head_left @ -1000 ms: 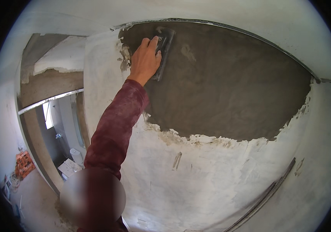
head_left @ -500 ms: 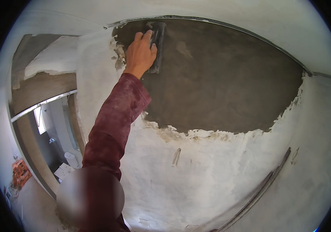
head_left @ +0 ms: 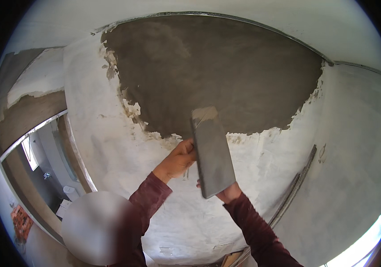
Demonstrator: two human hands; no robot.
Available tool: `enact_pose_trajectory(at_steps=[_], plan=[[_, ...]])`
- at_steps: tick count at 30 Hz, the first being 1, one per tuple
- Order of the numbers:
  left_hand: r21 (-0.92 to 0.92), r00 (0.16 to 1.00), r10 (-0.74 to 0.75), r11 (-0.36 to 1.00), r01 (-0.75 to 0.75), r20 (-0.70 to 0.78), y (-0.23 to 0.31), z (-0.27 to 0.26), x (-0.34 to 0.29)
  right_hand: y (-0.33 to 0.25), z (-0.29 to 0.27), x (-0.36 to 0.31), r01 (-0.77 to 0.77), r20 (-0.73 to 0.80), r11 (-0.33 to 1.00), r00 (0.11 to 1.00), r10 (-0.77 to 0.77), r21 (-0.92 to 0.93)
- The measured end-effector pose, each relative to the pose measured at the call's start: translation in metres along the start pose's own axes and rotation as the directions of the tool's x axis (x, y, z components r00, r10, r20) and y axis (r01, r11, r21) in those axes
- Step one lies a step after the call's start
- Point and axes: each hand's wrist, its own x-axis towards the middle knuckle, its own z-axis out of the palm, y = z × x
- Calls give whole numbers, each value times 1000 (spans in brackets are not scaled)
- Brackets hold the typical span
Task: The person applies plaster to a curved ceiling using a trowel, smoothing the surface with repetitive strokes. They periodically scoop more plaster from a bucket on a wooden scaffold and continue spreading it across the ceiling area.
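Float point(head_left: 213, 153): one
Left hand point(head_left: 177, 161): float gripped by fingers
Right hand point(head_left: 229, 193): fingers' grip cannot be told
Dark patch point(head_left: 243, 66): one, far

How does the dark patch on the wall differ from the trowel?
The dark patch is brown-grey; the trowel is lighter grey with a brownish smear at its upper end. The patch has a ragged lower edge, while the trowel has straight sides. The patch covers part of the wall, whereas the trowel is held in front by the left hand. Both look fairly flat.
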Motion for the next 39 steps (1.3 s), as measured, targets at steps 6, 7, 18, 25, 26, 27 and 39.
enact_pose_trajectory(at_steps=[6,7,18,25,26,27,39], plan=[[-98,992,-52,993,63,112,6,-23,-12,-7,23,26,190,235,796,970,-62,-575],[-114,994,-34,992,46,103,10,-23,-9,-5,28,28,287,267,507,957,-114,-813],[857,245,969,-145,495,22,126,-209,-64,-175,192,171,-3,717,-772,369,-591,-635],[818,264,964,-127,561,-31,115,-226,-66,-146,199,240,-129,745,-861,449,-493,-492],[809,280,960,-140,571,-31,117,-226,-70,-133,194,242,-106,768,-883,455,-451,-456],[819,289,957,-138,557,-35,116,-226,-72,-123,180,233,-107,761,-894,486,-429,-435],[830,301,953,-144,538,-30,118,-227,-77,-84,194,216,59,731,-910,617,-291,-411]])
